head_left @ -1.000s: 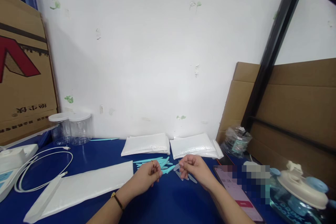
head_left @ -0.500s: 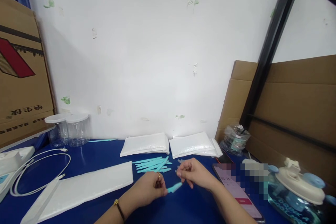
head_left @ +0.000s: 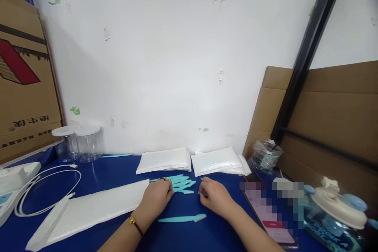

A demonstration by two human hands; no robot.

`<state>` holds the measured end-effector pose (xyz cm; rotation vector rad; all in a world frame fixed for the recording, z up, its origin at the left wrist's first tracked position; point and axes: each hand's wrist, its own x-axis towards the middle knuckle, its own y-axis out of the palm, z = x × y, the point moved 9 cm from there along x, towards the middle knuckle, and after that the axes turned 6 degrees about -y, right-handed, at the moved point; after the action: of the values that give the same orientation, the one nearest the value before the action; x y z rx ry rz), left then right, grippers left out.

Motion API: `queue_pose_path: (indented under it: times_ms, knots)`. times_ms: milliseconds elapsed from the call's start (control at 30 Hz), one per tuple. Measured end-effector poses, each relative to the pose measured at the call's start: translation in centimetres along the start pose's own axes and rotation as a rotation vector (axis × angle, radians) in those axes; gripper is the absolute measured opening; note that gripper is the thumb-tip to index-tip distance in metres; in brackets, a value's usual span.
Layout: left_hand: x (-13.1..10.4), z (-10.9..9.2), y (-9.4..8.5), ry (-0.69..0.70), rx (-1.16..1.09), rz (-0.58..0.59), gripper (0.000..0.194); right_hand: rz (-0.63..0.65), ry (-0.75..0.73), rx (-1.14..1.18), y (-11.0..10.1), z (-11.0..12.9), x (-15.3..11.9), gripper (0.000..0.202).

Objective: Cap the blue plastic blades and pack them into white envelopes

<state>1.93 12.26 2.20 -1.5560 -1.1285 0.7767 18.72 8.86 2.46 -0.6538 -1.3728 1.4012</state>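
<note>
My left hand (head_left: 158, 193) reaches over the left end of a pile of teal eyebrow razors (head_left: 184, 184). Its fingers are closed at the handles, and the fingertips are partly hidden. Apart from the pile, one teal eyebrow razor (head_left: 182, 218) lies flat on the blue table in front of both hands, its head pointing right. My right hand (head_left: 214, 195) rests right of the pile with fingers curled in. Small clear plastic pieces (head_left: 202, 179) show at its fingertips; whether it grips one is hidden.
A white padded mailer (head_left: 100, 210) lies at left beside a white cable (head_left: 79, 177). Two stacks of white mailers (head_left: 163, 160) lie by the wall. Clear lidded jars (head_left: 89, 145) stand back left. A phone (head_left: 270, 220) and a water bottle (head_left: 336, 212) are at right.
The eyebrow razor that was in my left hand now lies on the table. My left hand has moved up and left to the pile; my right hand has shifted slightly, fingers more curled.
</note>
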Motion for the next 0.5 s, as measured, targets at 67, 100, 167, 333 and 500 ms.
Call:
queue_pose_path:
  times_ms: [67,100,167,333,500]
  knots:
    - [0.1,-0.2,-0.2,0.018,0.015,-0.030,0.020,-0.048,-0.015,0.087,-0.4,-0.2,0.0,0.012]
    - [0.1,-0.3,-0.4,0.025,0.021,-0.045,0.022,-0.073,-0.012,0.167,-0.6,-0.6,0.1,0.012]
    - [0.1,-0.3,-0.8,0.034,0.013,-0.063,0.025,-0.113,0.030,0.373,-0.8,-2.0,0.1,0.015]
    - [0.1,0.1,-1.1,0.024,-0.186,-0.018,0.023,-0.183,0.171,0.748,-0.8,-5.5,0.0,0.031]
    - [-0.2,-0.3,-0.9,0.078,-0.341,0.026,0.019,-0.168,0.153,0.890,-1.0,-5.2,-0.1,0.038]
